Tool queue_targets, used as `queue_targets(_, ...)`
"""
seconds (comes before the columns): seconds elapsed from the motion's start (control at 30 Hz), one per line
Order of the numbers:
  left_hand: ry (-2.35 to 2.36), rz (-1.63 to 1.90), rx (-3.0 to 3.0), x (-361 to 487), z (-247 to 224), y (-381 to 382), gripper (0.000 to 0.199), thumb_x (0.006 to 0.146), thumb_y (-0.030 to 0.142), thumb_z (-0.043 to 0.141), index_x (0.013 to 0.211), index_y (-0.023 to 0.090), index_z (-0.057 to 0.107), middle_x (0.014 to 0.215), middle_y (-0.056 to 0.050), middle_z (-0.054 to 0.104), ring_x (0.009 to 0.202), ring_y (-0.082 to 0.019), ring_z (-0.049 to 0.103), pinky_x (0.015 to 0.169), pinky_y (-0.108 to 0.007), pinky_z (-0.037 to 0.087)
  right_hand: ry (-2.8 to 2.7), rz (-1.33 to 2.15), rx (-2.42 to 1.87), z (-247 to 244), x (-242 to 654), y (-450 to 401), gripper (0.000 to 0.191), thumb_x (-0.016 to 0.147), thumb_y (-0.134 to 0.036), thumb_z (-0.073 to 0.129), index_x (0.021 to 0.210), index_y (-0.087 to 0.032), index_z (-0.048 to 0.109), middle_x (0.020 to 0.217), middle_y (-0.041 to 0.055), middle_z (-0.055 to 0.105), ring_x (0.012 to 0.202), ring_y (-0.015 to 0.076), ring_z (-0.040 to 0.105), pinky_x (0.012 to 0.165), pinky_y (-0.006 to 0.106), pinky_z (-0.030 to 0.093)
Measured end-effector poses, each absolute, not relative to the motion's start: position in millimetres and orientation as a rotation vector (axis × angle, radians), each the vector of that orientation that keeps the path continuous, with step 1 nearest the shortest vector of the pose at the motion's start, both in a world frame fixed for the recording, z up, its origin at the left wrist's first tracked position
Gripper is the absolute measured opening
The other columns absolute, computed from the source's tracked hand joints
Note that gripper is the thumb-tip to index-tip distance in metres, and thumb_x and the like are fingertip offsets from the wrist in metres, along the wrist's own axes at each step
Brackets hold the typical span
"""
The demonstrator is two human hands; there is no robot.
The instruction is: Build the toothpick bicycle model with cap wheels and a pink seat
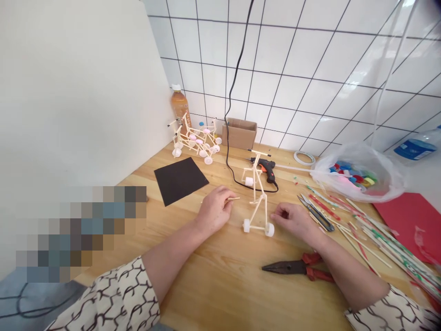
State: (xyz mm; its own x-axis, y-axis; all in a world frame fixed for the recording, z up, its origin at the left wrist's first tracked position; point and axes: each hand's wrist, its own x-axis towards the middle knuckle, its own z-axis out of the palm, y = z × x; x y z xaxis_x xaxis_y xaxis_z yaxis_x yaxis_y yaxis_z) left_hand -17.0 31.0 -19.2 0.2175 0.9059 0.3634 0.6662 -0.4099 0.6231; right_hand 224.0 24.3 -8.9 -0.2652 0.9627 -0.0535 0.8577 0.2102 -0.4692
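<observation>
My left hand [215, 209] is closed around a thin wooden stick [234, 198], whose end pokes out past the fingers to the right. Just right of it stands a small tricycle model [259, 197] made of pale sticks, with white bottle-cap wheels and black-tipped handlebars. My right hand [292, 220] is curled beside the model's near right wheel [269, 229], thumb and forefinger pinched together. Whatever those fingertips may hold is too small to make out. Below the right hand, partly under the forearm, lie red-handled pliers [292, 267].
Behind the model lies a hot glue gun [265, 169] with a black cable. Several finished models [196, 140], a drink bottle [179, 105], a cardboard box [240, 134] and black sheet [181, 180] are at back left. Scissors [317, 214], sticks [396, 248] and a bag of caps [358, 177] lie right.
</observation>
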Motion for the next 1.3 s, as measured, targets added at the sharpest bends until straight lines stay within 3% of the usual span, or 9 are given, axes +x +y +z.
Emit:
queue_targets(0.43, 1.654, 0.726, 2.241, -26.5, -17.3, 39.1, 0.02, 0.073, 0.007, 0.052, 0.087, 0.017, 0.063, 0.097, -0.007, 0.063, 0.092, -0.02, 0.058, 0.082, -0.033, 0.048, -2.27, 0.51, -1.704, -14.4, 224.5, 25.5, 0.031, 0.081, -0.035, 0.044, 0.054, -0.02, 0.045, 0.052, -0.0014, 0.047, 0.05, 0.0127, 0.041, 0.049, 0.025, 0.029)
queue_targets(0.73, 1.638, 0.521, 2.321, -28.8, -18.2, 42.6, 0.016, 0.076, 0.01, 0.047, 0.072, 0.016, 0.061, 0.082, -0.008, 0.06, 0.085, -0.022, 0.056, 0.077, -0.034, 0.045, -2.339, 0.6, -1.663, -6.1, 226.3, 22.2, 0.025, 0.081, -0.029, 0.045, 0.061, -0.018, 0.053, 0.058, 0.0002, 0.054, 0.054, 0.0132, 0.046, 0.051, 0.024, 0.033)
queue_targets(0.93, 1.745, 0.274, 2.459, -32.8, -11.9, 44.0, 0.018, 0.078, 0.01, 0.042, 0.075, 0.014, 0.059, 0.083, -0.009, 0.061, 0.081, -0.024, 0.056, 0.072, -0.035, 0.044, -2.313, 0.668, -1.648, 17.1, 238.2, 23.6, 0.023, 0.082, -0.03, 0.045, 0.07, -0.018, 0.059, 0.065, 0.0012, 0.06, 0.06, 0.0136, 0.052, 0.055, 0.024, 0.037)
queue_targets(1.17, 1.8, 0.209, 2.563, -32.8, -8.9, 43.1, 0.026, 0.079, 0.007, 0.038, 0.089, 0.012, 0.062, 0.091, -0.012, 0.062, 0.086, -0.026, 0.056, 0.074, -0.037, 0.045, -2.166, 0.485, -1.842, 48.0, 293.8, 19.9, 0.031, 0.081, -0.037, 0.045, 0.056, -0.019, 0.05, 0.052, -0.0026, 0.046, 0.051, 0.0123, 0.041, 0.049, 0.025, 0.029)
queue_targets(1.3, 1.783, 0.303, 2.57, -30.5, -7.3, 39.8, 0.026, 0.083, 0.011, 0.037, 0.09, 0.013, 0.062, 0.09, -0.01, 0.063, 0.086, -0.026, 0.057, 0.076, -0.037, 0.046, -1.74, 0.276, -2.18, 65.7, 335.3, 11.6, 0.022, 0.075, -0.036, 0.054, 0.065, -0.018, 0.061, 0.06, -0.0002, 0.058, 0.06, 0.0153, 0.051, 0.056, 0.026, 0.037)
